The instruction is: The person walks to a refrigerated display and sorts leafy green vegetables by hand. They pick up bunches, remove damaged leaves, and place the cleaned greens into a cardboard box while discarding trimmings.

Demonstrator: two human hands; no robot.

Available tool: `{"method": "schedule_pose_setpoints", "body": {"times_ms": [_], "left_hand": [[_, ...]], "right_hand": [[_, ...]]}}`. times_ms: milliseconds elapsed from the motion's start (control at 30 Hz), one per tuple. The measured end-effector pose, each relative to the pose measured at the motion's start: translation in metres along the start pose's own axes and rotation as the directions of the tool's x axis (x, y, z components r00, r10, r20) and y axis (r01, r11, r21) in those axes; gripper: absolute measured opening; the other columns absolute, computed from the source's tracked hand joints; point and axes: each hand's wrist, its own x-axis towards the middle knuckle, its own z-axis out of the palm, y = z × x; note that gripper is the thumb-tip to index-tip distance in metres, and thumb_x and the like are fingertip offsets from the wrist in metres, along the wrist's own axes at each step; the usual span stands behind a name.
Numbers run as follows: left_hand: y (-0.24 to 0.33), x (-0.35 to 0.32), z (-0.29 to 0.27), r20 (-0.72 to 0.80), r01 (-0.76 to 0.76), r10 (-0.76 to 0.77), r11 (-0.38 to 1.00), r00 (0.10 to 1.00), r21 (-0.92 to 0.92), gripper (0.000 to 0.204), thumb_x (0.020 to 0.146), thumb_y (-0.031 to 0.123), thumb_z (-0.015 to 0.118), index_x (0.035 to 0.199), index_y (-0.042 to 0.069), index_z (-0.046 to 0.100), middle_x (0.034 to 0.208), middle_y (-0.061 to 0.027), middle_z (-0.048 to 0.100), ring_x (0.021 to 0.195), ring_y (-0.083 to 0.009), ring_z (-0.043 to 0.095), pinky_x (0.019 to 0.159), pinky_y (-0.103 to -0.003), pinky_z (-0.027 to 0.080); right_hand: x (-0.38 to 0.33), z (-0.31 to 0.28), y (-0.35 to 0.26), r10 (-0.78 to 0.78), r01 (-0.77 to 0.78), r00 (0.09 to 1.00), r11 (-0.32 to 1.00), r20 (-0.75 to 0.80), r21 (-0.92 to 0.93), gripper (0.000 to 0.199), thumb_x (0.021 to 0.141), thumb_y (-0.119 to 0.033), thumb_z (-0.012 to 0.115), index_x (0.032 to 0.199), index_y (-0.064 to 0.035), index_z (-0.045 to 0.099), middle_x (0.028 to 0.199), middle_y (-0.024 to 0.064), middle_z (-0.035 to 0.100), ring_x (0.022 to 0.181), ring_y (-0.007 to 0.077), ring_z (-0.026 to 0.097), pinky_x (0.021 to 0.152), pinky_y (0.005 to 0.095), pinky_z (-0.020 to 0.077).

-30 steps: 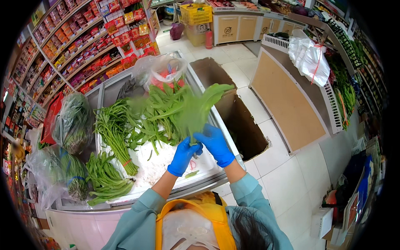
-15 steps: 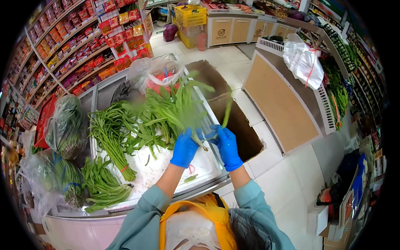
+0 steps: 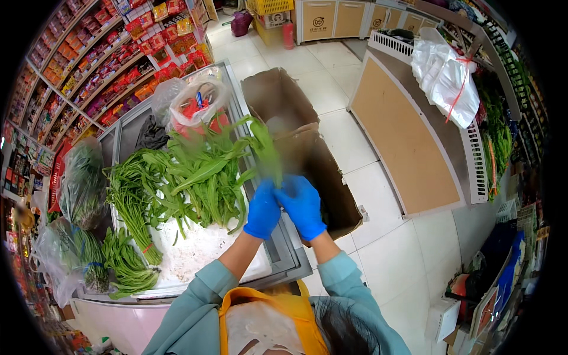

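Note:
My left hand, in a blue glove, is closed on the stem end of some leafy greens. My right hand, gloved the same way, presses against it with closed fingers on the same stems. The held leaves point up and away from me; their edges are blurred. Just left of them lies a loose pile of long-leaved greens on a white tray. A bunch of thin-stemmed greens, tied with a red band, lies further left, and a smaller leafy bunch is at the near corner.
Cardboard boxes stand on the floor beyond my hands, right of the metal-edged table. A white plastic bag with red contents sits at the table's far end. Bagged greens line the left. A tan-panelled display stand curves along the right.
My right hand has come in against my left, and the stalk that stuck up from it no longer shows separately. The view has shifted, so the table sits further left.

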Motion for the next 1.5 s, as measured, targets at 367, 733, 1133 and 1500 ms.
{"method": "schedule_pose_setpoints", "body": {"times_ms": [367,733,1133,1500], "left_hand": [[-0.014,0.046,0.025,0.003,-0.118,0.122,0.972,0.993,-0.204,0.036,0.088,0.014,0.049,0.122,0.002,0.042,0.103,-0.0068,0.053,0.099,-0.0164,0.050,0.085,-0.030,0.041],[-0.002,0.037,-0.003,-0.046,-0.108,0.141,0.898,0.989,0.426,0.026,0.080,0.004,0.058,0.104,0.002,0.049,0.083,-0.0046,0.055,0.065,-0.0113,0.051,0.057,-0.024,0.042],[0.014,-0.018,-0.021,-0.088,-0.081,0.139,0.876,0.986,0.475,0.035,0.082,0.010,0.059,0.114,0.004,0.047,0.084,-0.0052,0.058,0.067,-0.0094,0.053,0.056,-0.021,0.042],[0.056,-0.067,-0.036,-0.122,0.072,-0.004,0.823,0.993,0.563,0.022,0.084,0.024,0.057,0.092,0.004,0.058,0.067,-0.0032,0.056,0.050,-0.0047,0.040,0.044,-0.019,0.031]], "right_hand": [[0.020,-0.016,0.036,0.028,-0.014,0.998,0.976,-0.060,0.219,0.011,0.078,-0.007,0.062,0.083,0.0023,0.061,0.074,0.0033,0.058,0.066,0.0098,0.051,0.060,0.0235,0.0427],[0.027,-0.027,0.056,0.147,-0.205,0.972,0.914,0.184,0.351,0.064,0.076,-0.009,0.063,0.132,-0.0037,0.032,0.118,0.0110,0.049,0.102,0.0206,0.052,0.086,0.0315,0.0432],[0.039,0.013,-0.034,-0.588,0.607,0.794,0.751,0.155,-0.261,0.021,0.075,-0.005,0.063,0.095,-0.0007,0.060,0.085,0.0116,0.061,0.069,0.0140,0.059,0.062,0.0251,0.0471],[0.019,-0.024,0.016,-0.352,0.255,0.889,0.911,-0.293,-0.323,0.010,0.077,-0.004,0.061,0.086,0.0004,0.063,0.076,0.0109,0.062,0.064,0.0148,0.057,0.061,0.0262,0.0454]]}}
